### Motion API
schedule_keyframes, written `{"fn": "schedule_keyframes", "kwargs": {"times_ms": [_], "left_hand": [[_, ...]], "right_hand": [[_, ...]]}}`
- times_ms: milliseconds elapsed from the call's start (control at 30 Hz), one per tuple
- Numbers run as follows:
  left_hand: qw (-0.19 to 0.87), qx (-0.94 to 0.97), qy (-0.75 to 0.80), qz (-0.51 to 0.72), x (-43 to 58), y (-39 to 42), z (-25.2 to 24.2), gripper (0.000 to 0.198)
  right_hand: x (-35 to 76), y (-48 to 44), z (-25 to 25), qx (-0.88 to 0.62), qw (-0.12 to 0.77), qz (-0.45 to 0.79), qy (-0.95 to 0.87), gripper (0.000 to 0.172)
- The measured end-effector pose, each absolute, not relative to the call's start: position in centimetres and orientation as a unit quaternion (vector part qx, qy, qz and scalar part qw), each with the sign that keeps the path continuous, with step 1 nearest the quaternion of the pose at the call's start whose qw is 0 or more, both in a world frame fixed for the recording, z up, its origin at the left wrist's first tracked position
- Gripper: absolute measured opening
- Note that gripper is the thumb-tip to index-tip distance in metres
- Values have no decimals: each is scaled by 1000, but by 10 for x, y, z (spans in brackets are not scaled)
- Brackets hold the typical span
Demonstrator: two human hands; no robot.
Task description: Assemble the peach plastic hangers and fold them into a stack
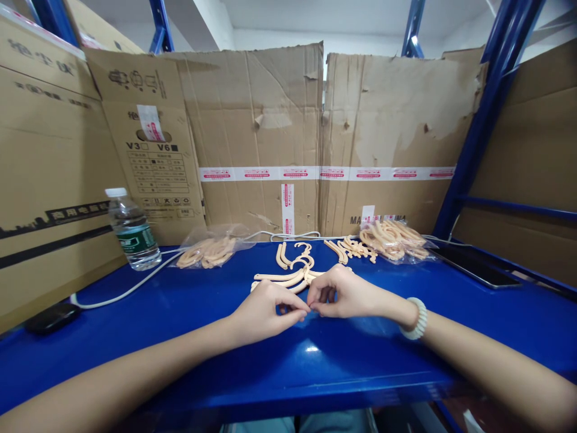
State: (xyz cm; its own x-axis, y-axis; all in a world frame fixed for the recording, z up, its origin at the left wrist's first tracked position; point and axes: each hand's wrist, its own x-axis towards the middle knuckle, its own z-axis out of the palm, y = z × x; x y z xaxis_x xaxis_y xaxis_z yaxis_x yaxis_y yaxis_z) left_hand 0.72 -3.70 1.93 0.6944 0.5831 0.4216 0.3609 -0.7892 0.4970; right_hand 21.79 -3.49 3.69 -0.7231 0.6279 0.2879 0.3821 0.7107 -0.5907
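My left hand (pixel 265 308) and my right hand (pixel 345 291) meet above the middle of the blue table, fingertips almost touching. Each has thumb and forefinger pinched together; anything between them is too small or hidden to make out. Just behind the hands lie cream plastic hangers (pixel 282 278), their hooks pointing away from me and partly covered by my fingers. Beyond them are loose curved hanger arms (pixel 282 256) and a loose hook (pixel 303 247). To the right rest more hanger arms (pixel 336 251) and a small pile of hooks (pixel 359 248).
Clear bags of hanger parts lie at the back left (pixel 210 252) and back right (pixel 394 240). A water bottle (pixel 134 231), a white cable (pixel 128 293) and a black device (pixel 53 319) are at left. A dark phone (pixel 478 266) lies at right. Cardboard (pixel 256 138) walls the back.
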Motion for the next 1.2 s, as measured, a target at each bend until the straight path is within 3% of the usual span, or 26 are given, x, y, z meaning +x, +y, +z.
{"fn": "schedule_keyframes", "kwargs": {"times_ms": [467, 867, 1033, 1200], "left_hand": [[166, 891, 315, 282, 13, -45, 13, 20], [138, 889, 284, 333, 11, -42, 19, 18], [94, 877, 309, 355, -1, -18, 29, 19], [28, 908, 307, 283, -31, 37, 23, 34]], "right_hand": [[212, -38, 27, -289, 232, 103, -923, 10], [213, -29, 25, -312, 292, 101, -898, 10], [228, -5, 33, -350, 342, 113, -865, 5], [245, 31, 40, -388, 319, 46, -863, 9]]}}
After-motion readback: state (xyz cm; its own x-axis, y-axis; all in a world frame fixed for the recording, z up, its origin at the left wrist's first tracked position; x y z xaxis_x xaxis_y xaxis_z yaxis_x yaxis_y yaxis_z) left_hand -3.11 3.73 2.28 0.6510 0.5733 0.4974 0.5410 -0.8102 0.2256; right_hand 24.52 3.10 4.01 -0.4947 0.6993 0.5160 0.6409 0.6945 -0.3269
